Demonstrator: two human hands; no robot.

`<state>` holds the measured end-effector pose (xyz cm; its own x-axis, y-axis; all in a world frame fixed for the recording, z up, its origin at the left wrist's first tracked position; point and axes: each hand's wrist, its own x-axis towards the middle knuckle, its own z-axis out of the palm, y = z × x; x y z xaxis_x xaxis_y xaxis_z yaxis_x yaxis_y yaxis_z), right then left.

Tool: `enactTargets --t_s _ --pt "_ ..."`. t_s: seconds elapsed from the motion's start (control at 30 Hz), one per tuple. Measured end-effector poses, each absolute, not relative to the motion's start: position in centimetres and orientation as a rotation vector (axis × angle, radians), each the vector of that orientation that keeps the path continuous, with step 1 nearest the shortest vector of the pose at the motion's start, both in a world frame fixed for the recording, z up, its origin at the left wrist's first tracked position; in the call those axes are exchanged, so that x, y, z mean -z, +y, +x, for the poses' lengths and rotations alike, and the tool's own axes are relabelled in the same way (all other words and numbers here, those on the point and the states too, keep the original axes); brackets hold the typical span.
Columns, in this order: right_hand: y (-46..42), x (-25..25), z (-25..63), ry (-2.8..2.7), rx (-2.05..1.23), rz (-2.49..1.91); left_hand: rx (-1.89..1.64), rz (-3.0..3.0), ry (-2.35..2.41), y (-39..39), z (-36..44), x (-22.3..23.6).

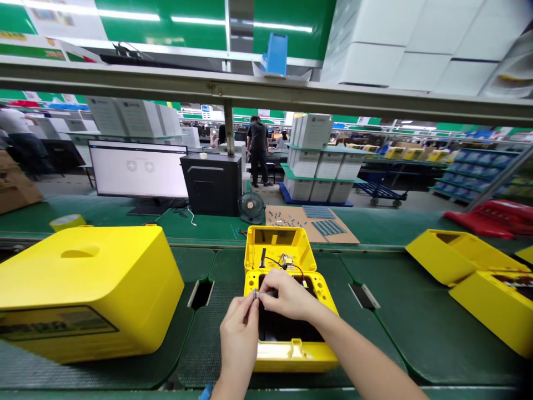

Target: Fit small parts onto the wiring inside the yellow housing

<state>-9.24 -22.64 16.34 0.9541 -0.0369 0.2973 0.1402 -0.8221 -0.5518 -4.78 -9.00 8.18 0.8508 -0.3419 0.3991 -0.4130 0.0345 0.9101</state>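
Observation:
Directly before me an open yellow case [297, 364] lies on the green conveyor, its lid [308, 258] tipped back away from me. Over the case's left rim, my left hand [240, 330] pinches a small silvery piece [256, 294] between thumb and fingertips. My right hand [287, 294] reaches across the dark interior, fingers closed and their tips against the same piece. Whatever else sits in the right fingers is hidden. A small board [287, 260] with red and black wires lies in the lid, and a white connector [305, 284] shows beside my right wrist.
A large yellow case [87, 278] stands on my left; another open yellow case [491, 289] lies to the right. Beyond the belt are a monitor [139, 169], a black computer tower [213, 184], a small fan [252, 207] and cardboard [347, 234] with small parts. A shelf beam [266, 89] crosses overhead.

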Motion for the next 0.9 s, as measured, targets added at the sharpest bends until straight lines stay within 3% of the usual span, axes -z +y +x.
enactTargets --t_s 0.3,0.9 --pt "-22.63 -16.43 -9.23 -0.060 0.384 -2.488 0.215 1.506 -0.428 -8.42 -4.09 -8.30" --pt "-22.54 -16.36 -9.08 -0.074 0.389 -2.481 0.146 1.517 -0.496 -8.44 -4.15 -8.13"
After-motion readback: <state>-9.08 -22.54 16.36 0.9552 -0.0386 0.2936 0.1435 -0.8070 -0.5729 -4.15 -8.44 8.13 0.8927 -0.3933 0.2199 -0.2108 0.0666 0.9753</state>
